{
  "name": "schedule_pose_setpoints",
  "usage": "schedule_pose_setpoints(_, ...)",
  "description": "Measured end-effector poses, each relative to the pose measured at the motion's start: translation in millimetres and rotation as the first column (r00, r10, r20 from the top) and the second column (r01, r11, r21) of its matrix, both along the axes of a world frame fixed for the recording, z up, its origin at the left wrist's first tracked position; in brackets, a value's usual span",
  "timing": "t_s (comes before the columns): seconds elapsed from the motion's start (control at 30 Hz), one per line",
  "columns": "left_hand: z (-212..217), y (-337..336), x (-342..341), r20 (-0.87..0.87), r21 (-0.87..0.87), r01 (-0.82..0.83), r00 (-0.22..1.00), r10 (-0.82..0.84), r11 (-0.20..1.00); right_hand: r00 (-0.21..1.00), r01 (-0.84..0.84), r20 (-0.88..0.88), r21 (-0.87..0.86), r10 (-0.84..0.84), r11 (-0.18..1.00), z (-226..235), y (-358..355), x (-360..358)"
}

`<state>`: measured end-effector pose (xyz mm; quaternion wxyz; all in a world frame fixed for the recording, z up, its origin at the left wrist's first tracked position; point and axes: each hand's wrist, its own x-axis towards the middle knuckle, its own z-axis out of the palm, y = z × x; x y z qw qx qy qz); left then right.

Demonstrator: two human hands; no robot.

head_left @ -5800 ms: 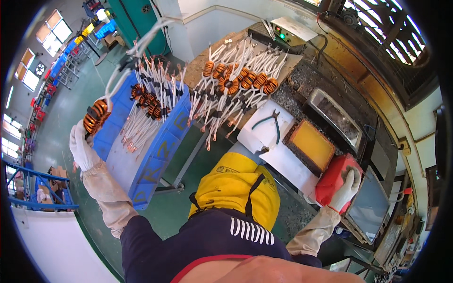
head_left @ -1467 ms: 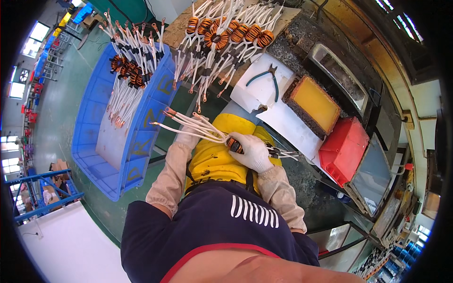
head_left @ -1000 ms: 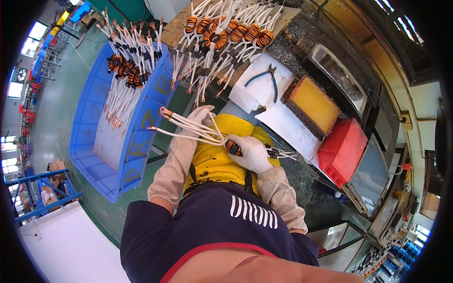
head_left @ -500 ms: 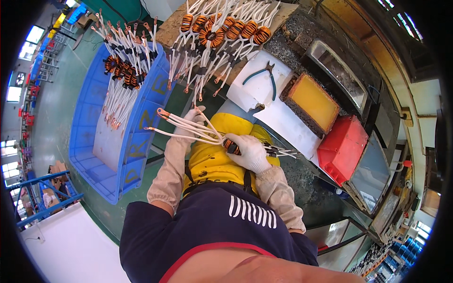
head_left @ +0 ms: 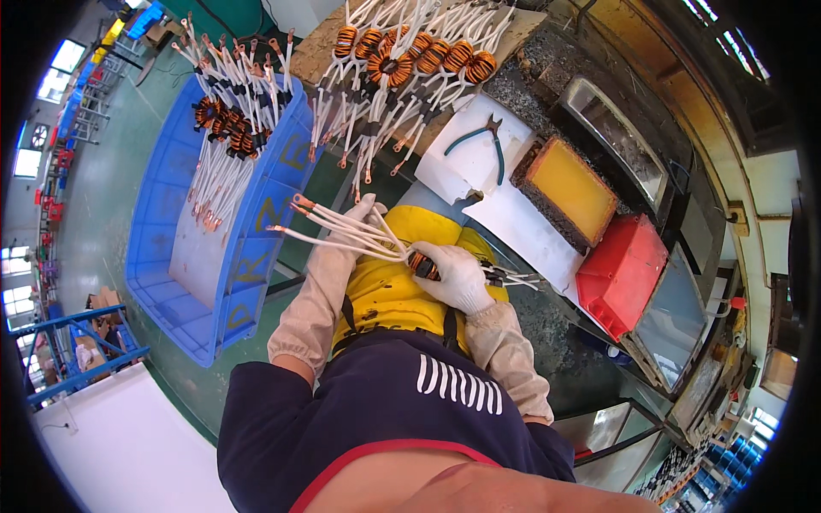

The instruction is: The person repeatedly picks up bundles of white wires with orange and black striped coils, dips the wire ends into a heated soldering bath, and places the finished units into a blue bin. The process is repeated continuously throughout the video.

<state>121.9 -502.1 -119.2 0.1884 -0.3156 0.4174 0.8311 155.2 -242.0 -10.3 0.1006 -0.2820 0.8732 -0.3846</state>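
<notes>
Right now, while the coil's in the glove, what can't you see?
- Head view: much of the held coil; the right hand covers it.
- Head view: whether the left hand pinches anything; the held white leads cross in front.
- Head view: the tips of some bench leads; the top edge cuts them off.
- Head view: what the faraway red bins hold; they're too small.

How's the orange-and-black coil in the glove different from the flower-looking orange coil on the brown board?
The held orange-and-black wire coil is partly covered by the white-gloved right hand; no hand touches the round orange coil on the brown board. The round orange coil shows its middle, while the held coil's is hidden. Both have orange windings and white wires.
</notes>
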Motion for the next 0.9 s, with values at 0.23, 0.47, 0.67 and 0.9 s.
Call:
schedule_pose_setpoints(0.23,17.4,-28.0,39.0,0.009,-0.237,0.097,0.995,-0.097,0.967,0.988,0.070,0.138,0.010,-0.071,0.997,3.4,-2.1,-8.8)
schedule_pose_setpoints(0.47,91.8,-45.6,54.9,-0.352,-0.277,-0.256,0.924,0.150,0.926,0.989,0.065,0.133,0.002,-0.065,0.998,2.3,-2.0,-10.7)
schedule_pose_setpoints(0.67,102.8,-53.1,37.9,-0.491,-0.137,-0.295,0.849,0.193,0.946,0.991,0.072,0.114,-0.022,-0.069,0.997,2.5,-1.9,-8.0)
schedule_pose_setpoints(0.9,128.5,-28.8,37.5,-0.406,-0.097,-0.400,0.852,0.331,0.911,0.988,0.090,0.124,-0.005,-0.088,0.996,1.2,-2.8,-8.8)
